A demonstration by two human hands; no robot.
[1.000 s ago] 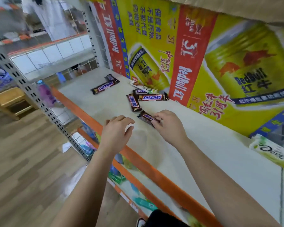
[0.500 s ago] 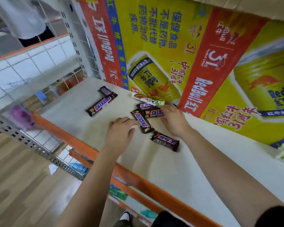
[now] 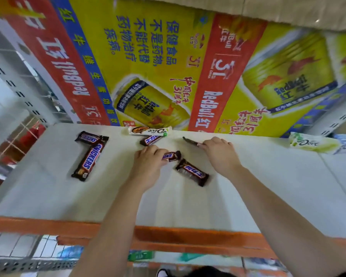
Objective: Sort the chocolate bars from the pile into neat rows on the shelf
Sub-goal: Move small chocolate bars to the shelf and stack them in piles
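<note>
The left hand (image 3: 148, 166) is curled over one end of a Snickers bar (image 3: 172, 155), fingers wrapped around it so only the "SNI" end of the wrapper pokes out toward 3 o'clock. The right hand (image 3: 221, 151) pinches the end of a dark bar (image 3: 190, 140) seen edge-on, its label unreadable; the bar points toward 9 o'clock from the fingertips.

Between the two hands, at 5 o'clock from the left one, a loose Snickers bar (image 3: 192, 172) lies slanted on the white shelf (image 3: 268, 196), touching neither hand. At 12 o'clock from the left hand a tilted Snickers bar (image 3: 151, 139) lies with a white Dove bar (image 3: 150, 130) just behind it, against the back poster.

Well off at 9 o'clock, a long Snickers bar (image 3: 89, 158) lies lengthwise, its far end touching a short Snickers bar (image 3: 89, 137) laid crosswise. At 3 o'clock from the right hand, near the shelf's back edge, sits a pale green Dove pack (image 3: 312, 144).

The yellow and red poster (image 3: 208, 76) behind reads "RedBull" with Chinese text and pictured cans, all upside down. An orange rail (image 3: 168, 236) edges the shelf at 6 o'clock.
</note>
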